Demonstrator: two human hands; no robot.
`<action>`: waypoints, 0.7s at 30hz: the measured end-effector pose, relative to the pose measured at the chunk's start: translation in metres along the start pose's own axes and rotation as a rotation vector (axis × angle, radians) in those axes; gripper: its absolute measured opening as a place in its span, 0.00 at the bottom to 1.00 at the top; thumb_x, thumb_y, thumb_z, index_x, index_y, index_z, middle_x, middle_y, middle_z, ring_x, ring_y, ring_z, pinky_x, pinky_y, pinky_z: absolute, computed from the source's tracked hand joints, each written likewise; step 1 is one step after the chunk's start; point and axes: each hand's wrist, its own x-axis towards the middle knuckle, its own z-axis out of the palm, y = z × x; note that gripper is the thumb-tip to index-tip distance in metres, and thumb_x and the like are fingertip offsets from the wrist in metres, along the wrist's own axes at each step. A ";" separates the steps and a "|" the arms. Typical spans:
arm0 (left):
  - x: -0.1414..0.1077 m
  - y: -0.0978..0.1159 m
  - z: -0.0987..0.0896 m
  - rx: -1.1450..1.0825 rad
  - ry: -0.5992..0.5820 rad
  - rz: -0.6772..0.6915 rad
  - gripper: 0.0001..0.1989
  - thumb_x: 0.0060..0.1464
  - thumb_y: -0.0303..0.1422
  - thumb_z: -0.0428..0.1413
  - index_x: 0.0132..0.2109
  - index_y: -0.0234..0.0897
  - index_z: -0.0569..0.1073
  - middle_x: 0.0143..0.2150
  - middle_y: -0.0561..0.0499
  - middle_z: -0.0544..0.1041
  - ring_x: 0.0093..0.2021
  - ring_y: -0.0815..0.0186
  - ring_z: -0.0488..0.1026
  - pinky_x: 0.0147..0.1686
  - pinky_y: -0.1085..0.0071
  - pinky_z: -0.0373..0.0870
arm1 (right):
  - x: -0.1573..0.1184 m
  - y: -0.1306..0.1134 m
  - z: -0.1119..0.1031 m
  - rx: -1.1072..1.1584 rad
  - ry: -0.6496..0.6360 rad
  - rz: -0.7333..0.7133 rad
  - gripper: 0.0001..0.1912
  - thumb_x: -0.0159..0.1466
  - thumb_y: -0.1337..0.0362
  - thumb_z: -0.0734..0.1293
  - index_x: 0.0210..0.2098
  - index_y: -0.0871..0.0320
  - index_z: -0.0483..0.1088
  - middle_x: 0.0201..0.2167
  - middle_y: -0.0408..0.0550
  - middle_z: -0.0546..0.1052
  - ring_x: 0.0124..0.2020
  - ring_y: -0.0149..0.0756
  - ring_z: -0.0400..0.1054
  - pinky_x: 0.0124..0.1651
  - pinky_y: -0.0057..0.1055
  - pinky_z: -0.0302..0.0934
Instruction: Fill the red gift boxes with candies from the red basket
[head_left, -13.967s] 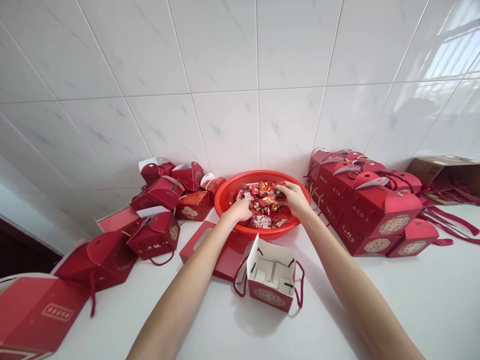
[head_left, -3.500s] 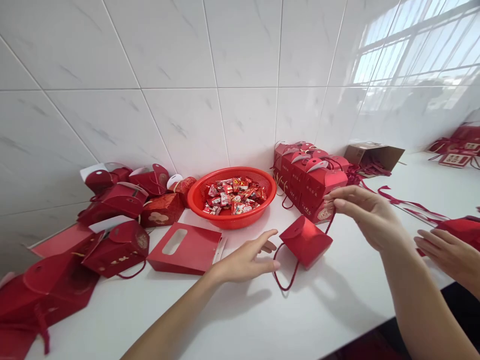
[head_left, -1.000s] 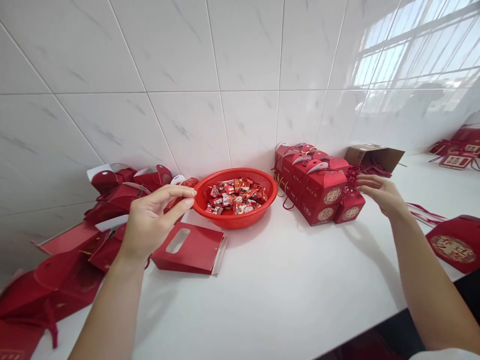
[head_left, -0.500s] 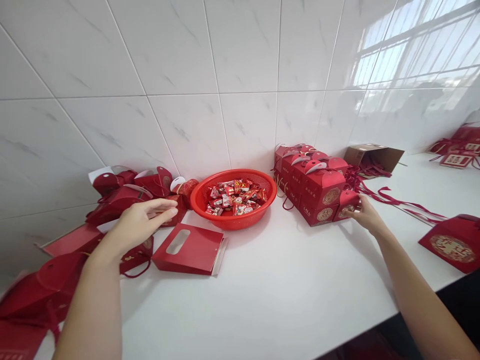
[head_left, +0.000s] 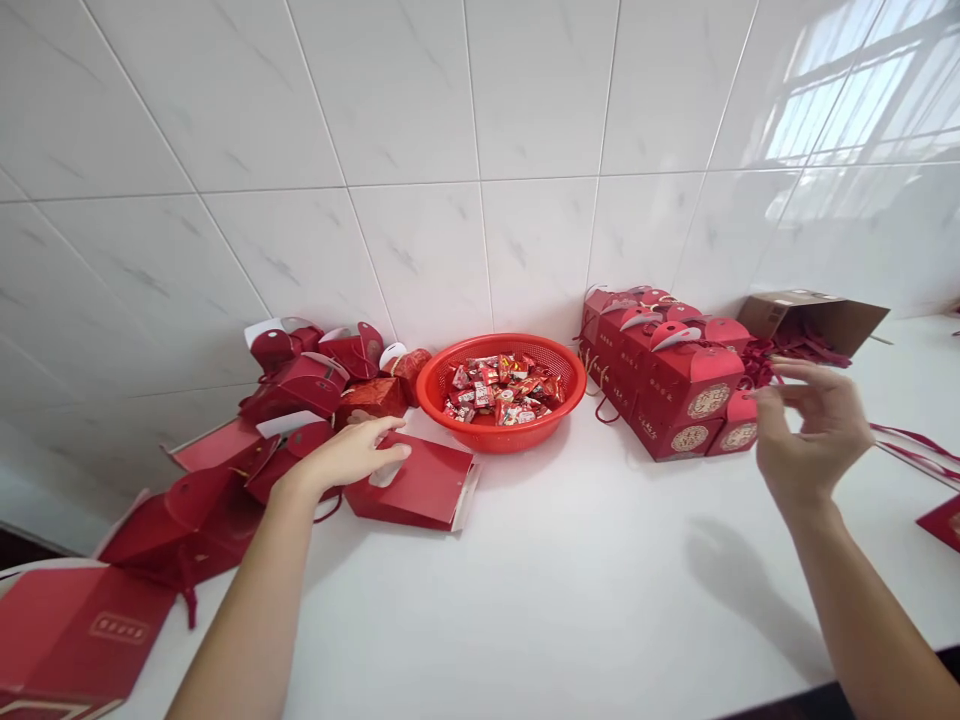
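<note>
Head | left hand (head_left: 346,456) over flat slotted carton (head_left: 431,482) | perforated plastic basket (head_left: 510,438)

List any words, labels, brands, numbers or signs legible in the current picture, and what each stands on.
None reads clearly enough to quote.
Gold characters on the sides of the stacked boxes: too small.
Round gold emblems on the stack's near ends: too ornate and small.
Framed marking on the large red box at lower left: blurred.
Print on the candy wrappers: too small.
</note>
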 end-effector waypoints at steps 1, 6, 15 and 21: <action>0.001 0.000 0.000 0.014 0.007 -0.005 0.39 0.50 0.52 0.54 0.65 0.38 0.67 0.66 0.40 0.68 0.63 0.48 0.68 0.57 0.61 0.69 | -0.005 -0.012 0.008 0.063 -0.040 -0.059 0.07 0.65 0.61 0.65 0.41 0.51 0.73 0.43 0.54 0.77 0.36 0.45 0.74 0.40 0.45 0.70; 0.007 -0.002 0.004 0.011 -0.093 -0.026 0.40 0.46 0.51 0.55 0.64 0.37 0.67 0.59 0.38 0.75 0.56 0.47 0.73 0.48 0.63 0.73 | -0.055 -0.062 0.059 0.363 -0.925 -0.019 0.07 0.65 0.62 0.64 0.36 0.57 0.73 0.31 0.46 0.78 0.28 0.32 0.72 0.31 0.29 0.66; -0.002 -0.006 0.001 -0.241 -0.325 -0.092 0.28 0.38 0.44 0.60 0.48 0.41 0.67 0.39 0.49 0.72 0.36 0.60 0.72 0.27 0.71 0.72 | -0.146 -0.096 0.146 0.136 -1.546 0.430 0.21 0.67 0.63 0.62 0.17 0.57 0.62 0.15 0.40 0.69 0.16 0.28 0.62 0.27 0.26 0.57; -0.006 -0.016 -0.011 -0.159 -0.252 -0.113 0.25 0.43 0.54 0.58 0.41 0.40 0.71 0.42 0.46 0.76 0.37 0.59 0.73 0.27 0.71 0.70 | -0.142 -0.110 0.136 0.438 -1.399 0.410 0.14 0.63 0.69 0.61 0.20 0.57 0.59 0.17 0.38 0.66 0.18 0.27 0.64 0.24 0.23 0.54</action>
